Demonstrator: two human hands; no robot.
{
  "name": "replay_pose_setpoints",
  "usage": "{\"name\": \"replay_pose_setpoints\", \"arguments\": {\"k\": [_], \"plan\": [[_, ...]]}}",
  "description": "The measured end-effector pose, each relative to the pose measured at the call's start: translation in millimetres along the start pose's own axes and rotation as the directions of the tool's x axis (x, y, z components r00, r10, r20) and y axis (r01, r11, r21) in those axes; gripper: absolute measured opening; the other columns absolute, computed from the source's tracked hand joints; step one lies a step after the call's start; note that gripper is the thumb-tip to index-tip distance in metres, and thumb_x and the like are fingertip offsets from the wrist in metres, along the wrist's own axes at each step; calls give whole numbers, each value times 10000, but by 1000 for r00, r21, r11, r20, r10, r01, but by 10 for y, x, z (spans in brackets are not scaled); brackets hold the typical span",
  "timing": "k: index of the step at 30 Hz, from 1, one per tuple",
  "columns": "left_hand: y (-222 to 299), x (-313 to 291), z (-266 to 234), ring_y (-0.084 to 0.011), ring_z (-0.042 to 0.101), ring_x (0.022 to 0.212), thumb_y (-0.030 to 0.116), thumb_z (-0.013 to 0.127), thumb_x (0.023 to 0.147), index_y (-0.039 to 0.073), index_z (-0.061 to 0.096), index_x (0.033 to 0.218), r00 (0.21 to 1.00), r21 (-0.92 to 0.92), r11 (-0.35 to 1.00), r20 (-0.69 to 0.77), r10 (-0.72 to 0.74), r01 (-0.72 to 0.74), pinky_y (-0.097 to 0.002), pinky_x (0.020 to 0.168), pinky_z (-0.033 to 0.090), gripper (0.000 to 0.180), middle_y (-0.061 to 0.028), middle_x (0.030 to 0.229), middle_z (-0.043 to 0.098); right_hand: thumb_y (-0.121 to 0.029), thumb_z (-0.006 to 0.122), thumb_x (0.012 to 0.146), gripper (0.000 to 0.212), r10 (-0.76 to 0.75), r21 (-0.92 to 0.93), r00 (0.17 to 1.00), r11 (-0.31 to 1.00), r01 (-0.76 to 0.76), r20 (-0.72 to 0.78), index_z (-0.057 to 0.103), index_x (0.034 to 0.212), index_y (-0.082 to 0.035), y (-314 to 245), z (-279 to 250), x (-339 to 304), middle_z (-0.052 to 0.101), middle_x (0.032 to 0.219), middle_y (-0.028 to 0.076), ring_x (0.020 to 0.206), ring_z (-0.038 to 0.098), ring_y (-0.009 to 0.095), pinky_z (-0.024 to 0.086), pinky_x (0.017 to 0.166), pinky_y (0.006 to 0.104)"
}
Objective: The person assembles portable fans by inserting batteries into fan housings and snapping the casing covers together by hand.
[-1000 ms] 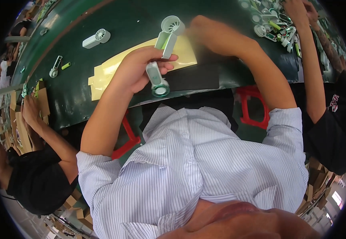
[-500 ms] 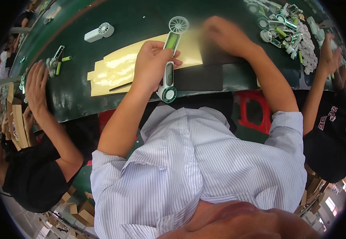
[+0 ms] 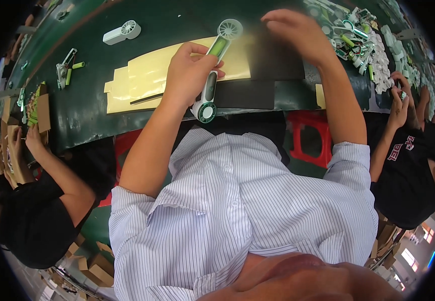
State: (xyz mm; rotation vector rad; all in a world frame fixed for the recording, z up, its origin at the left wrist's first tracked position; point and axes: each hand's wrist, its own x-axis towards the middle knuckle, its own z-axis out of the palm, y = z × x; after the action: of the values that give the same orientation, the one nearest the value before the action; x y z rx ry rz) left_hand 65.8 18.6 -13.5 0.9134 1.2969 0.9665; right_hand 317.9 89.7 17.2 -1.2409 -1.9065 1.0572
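My left hand [image 3: 191, 70] is closed around the middle of a white handheld fan [image 3: 211, 89]. Its round slotted head points away from me, a green battery cell [image 3: 218, 47] shows in its uncovered housing, and a green-ringed round end sticks out below my hand. My right hand [image 3: 297, 32] hovers over the table to the right of the fan head, apart from it. Its fingers are stretched out, slightly blurred, with nothing seen in them. Beneath my left hand lie glossy yellow sheets [image 3: 144, 72] on a black mat [image 3: 250, 95].
Another white fan [image 3: 122, 33] lies at the far left, near an opened fan part with green cells [image 3: 68, 70]. A heap of fan parts [image 3: 360, 37] fills the right side. Co-workers sit on both sides; a red stool [image 3: 310, 138] stands under the table edge.
My right hand has moved right, away from the fan head. My left hand still holds the fan, tilted slightly more. The left co-worker's hand has left the table for a cardboard box.
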Motion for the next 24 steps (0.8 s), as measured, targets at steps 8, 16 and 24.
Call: {"name": "replay_pose_setpoints", "arguments": {"k": [8, 16, 24], "plan": [[-35, -2, 19, -205, 692, 744, 70, 627, 844, -12, 511, 1022, 999, 87, 995, 11, 38, -39, -273, 667, 550, 228, -181, 897, 685, -137, 655, 864, 210, -289, -23, 954, 956, 291, 80, 677, 1026, -5, -400, 409, -96, 687, 886, 56, 741, 626, 126, 500, 705, 250], [-93, -19, 1, -199, 697, 752, 78, 635, 834, -13, 520, 1021, 996, 111, 990, 12, 87, -88, -273, 674, 538, 237, -174, 893, 692, -155, 635, 874, 188, -410, -228, 902, 873, 431, 136, 697, 1018, -50, -339, 552, -13, 694, 944, 86, 870, 660, 247, 511, 775, 320], [-84, -25, -24, -195, 702, 770, 73, 632, 824, -14, 529, 1015, 997, 99, 992, 21, 76, -77, -266, 672, 533, 234, -169, 889, 695, -119, 589, 856, 199, -515, -345, 809, 732, 588, 285, 695, 1014, -64, -235, 525, 95, 688, 1004, 90, 924, 654, 271, 516, 811, 337]]}}
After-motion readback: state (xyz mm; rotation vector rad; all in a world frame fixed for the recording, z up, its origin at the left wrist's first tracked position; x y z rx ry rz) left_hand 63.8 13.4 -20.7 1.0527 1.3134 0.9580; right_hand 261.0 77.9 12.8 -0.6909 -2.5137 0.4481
